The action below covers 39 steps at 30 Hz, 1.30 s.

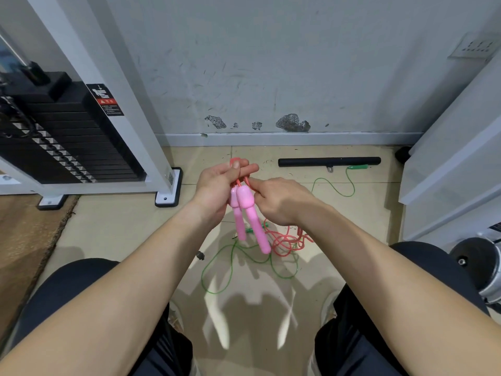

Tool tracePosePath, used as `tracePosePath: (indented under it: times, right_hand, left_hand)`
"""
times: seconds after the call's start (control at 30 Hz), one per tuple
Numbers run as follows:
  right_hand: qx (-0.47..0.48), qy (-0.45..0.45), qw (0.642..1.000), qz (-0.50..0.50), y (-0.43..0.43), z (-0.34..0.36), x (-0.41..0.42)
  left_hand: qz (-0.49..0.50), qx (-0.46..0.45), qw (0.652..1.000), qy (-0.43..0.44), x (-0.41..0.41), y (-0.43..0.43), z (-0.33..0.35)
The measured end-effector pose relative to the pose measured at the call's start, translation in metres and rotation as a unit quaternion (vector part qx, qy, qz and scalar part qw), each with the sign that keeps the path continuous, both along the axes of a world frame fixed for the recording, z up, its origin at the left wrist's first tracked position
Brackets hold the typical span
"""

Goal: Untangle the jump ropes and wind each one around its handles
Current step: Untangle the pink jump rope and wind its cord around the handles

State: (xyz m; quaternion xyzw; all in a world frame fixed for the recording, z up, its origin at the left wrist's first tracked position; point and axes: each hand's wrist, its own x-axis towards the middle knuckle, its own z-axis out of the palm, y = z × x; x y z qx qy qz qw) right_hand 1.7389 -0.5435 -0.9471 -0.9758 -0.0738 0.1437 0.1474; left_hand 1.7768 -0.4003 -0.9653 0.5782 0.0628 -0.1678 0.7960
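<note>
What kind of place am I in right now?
Probably a gym: a machine's black weight stack stands at the left, a black attachment bar lies on the tiled floor, and what looks like a dumbbell sits at the right.

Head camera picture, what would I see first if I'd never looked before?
The two pink plastic jump-rope handles, held together in the middle by the left hand while the right hand pinches their red cord. Below them, that cord lies bunched on the tiled floor next to a thin green jump rope.
</note>
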Motion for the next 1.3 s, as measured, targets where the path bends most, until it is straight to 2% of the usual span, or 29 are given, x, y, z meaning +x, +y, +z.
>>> tracePosePath:
  times: [0.1, 0.17, 0.23, 0.3, 0.43, 0.57, 0.67, 0.83, 1.0, 1.07, 1.13, 1.2, 1.23, 1.3]
  right_hand:
    - [-0.062, 0.004, 0.998, -0.009, 0.001, 0.011, -0.003]
    - [-0.022, 0.002, 1.000, -0.014, 0.005, 0.015, -0.005]
    - [0.143, 0.008, 0.988, -0.053, 0.015, 0.010, -0.009]
    - [0.312, -0.014, 0.943, -0.116, 0.030, -0.003, -0.017]
    - [0.482, -0.034, 0.848, -0.217, 0.055, -0.030, -0.031]
    - [0.509, -0.056, 0.826, -0.237, 0.050, -0.037, -0.027]
    - [0.504, -0.076, 0.826, -0.241, 0.042, -0.038, -0.020]
    - [0.535, -0.053, 0.808, -0.243, 0.041, -0.032, -0.017]
    - [0.603, 0.002, 0.748, -0.276, 0.040, -0.022, -0.021]
    - [0.591, 0.001, 0.758, -0.275, 0.043, -0.023, -0.025]
    - [0.526, -0.027, 0.810, -0.257, 0.047, -0.027, -0.029]
    - [0.412, -0.098, 0.883, -0.204, 0.051, -0.036, -0.030]
    - [0.361, -0.144, 0.905, -0.173, 0.052, -0.040, -0.031]
    - [0.292, -0.233, 0.919, -0.122, 0.053, -0.047, -0.032]
  left_hand:
    - [0.016, 0.116, 0.989, -0.090, -0.012, -0.009, -0.003]
    - [0.037, 0.142, 0.982, -0.120, -0.017, -0.014, -0.006]
    - [0.068, 0.141, 0.980, -0.126, -0.016, -0.017, -0.010]
    - [0.117, 0.126, 0.979, -0.108, -0.011, -0.018, -0.012]
    - [0.160, 0.089, 0.983, -0.033, -0.010, -0.018, -0.010]
    - [0.136, 0.007, 0.990, 0.040, -0.004, -0.016, -0.003]
    - [0.078, -0.027, 0.995, 0.048, -0.002, -0.012, 0.004]
    - [-0.004, 0.133, 0.991, -0.035, -0.001, -0.005, 0.005]
    - [0.002, 0.147, 0.984, -0.104, -0.009, -0.006, -0.006]
    - [0.030, 0.121, 0.988, -0.090, -0.011, -0.009, -0.006]
    - [0.059, 0.081, 0.994, -0.043, -0.014, -0.010, 0.000]
    - [0.077, 0.025, 0.996, 0.021, -0.013, -0.009, 0.006]
    - [0.080, -0.010, 0.995, 0.051, -0.011, -0.009, 0.009]
    - [0.095, -0.071, 0.989, 0.094, -0.006, -0.008, 0.011]
